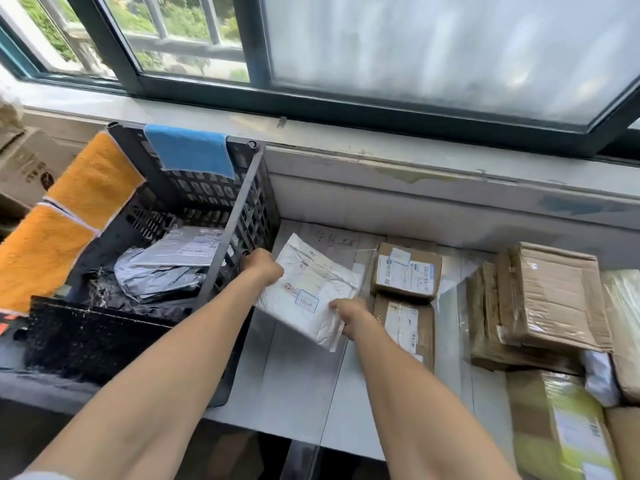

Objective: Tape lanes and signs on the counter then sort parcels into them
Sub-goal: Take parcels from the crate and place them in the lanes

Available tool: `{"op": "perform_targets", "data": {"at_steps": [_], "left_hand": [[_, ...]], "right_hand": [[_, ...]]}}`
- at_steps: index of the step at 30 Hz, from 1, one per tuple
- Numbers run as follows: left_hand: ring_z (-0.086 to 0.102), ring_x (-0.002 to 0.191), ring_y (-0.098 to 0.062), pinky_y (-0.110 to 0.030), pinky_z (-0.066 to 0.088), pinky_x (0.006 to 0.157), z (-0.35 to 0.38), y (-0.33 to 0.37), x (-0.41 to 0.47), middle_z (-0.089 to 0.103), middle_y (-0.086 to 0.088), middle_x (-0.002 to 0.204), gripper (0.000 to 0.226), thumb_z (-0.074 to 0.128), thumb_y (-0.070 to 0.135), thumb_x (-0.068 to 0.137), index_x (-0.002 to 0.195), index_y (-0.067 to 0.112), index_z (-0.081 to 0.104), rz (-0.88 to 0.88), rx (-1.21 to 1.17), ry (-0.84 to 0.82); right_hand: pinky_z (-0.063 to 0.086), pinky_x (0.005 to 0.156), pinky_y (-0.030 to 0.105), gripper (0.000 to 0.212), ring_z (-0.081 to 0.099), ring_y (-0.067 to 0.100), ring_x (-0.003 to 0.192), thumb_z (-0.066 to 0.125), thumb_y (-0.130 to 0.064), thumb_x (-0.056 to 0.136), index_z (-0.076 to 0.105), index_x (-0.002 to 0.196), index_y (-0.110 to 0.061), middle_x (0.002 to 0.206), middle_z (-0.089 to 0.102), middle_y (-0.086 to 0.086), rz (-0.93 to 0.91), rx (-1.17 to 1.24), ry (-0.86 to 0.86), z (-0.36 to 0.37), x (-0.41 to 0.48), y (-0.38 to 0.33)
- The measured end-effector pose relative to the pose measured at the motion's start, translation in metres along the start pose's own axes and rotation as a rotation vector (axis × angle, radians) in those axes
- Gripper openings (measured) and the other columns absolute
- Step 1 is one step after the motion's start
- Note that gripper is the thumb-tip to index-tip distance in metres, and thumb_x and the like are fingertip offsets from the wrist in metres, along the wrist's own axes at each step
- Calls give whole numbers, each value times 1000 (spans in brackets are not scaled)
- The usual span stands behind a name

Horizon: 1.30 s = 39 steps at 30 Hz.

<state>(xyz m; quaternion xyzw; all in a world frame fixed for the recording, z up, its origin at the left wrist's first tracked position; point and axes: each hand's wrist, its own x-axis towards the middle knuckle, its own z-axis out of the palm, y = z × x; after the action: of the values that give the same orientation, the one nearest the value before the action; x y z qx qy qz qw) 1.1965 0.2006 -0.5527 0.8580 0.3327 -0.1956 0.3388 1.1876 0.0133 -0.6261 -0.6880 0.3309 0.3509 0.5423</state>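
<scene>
A white plastic mailer (308, 289) with a shipping label hangs tilted above the left lane of the grey counter (294, 386). My left hand (261, 266) grips its upper left edge beside the black crate (249, 202). Its lower right corner is pinched by my right hand (349, 315). A paper sign (337, 239) with handwriting lies at the back of this lane. Two small cardboard boxes (407, 273) lie in the middle lane, one behind the other. Several larger cardboard parcels (550, 299) are stacked in the right lane.
The crate holds grey poly mailers (166, 268). Orange towels (69, 216) and a blue cloth (190, 152) hang over its rims. A yellow-green box (561, 427) sits at the front right. The window sill and frame run along the back.
</scene>
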Motion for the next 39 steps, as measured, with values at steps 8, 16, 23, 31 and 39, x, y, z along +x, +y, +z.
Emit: {"op": "perform_targets", "data": {"at_steps": [8,16,23,31,39], "left_hand": [[43,57,-14,-23,25,43,30,-3,-3,42,-7,72,22,53,-2,85,68,7,42,-35,16,-80],[62,100,-31,-27,44,67,46,6,-1,60,-15,118,31,49,-6,90,119,-3,59,-49,26,-111],[62,96,-29,-27,41,59,55,12,-9,58,-18,121,36,45,8,97,131,-4,47,-35,97,-170],[57,99,-30,-32,45,74,58,20,-14,56,-18,129,36,40,12,99,130,-3,49,-61,93,-205],[48,121,-35,-39,47,91,63,18,-13,54,-19,130,34,37,9,98,128,0,50,-59,98,-191]], "right_hand": [[49,96,36,49,59,34,113,65,-3,84,50,131,3,126,59,18,-42,-189,117,-26,8,1],[50,95,37,45,59,34,113,63,-6,87,50,129,3,126,59,17,-75,-217,238,-32,12,0],[45,88,33,42,54,33,120,51,-4,94,40,135,-3,134,53,16,-118,-280,363,-21,6,-4],[42,102,39,52,49,35,124,53,-7,92,38,142,-7,142,40,17,-159,-300,387,3,3,2],[34,111,43,61,34,32,138,51,-14,93,30,150,-14,155,25,11,-235,-484,404,14,0,9]]}}
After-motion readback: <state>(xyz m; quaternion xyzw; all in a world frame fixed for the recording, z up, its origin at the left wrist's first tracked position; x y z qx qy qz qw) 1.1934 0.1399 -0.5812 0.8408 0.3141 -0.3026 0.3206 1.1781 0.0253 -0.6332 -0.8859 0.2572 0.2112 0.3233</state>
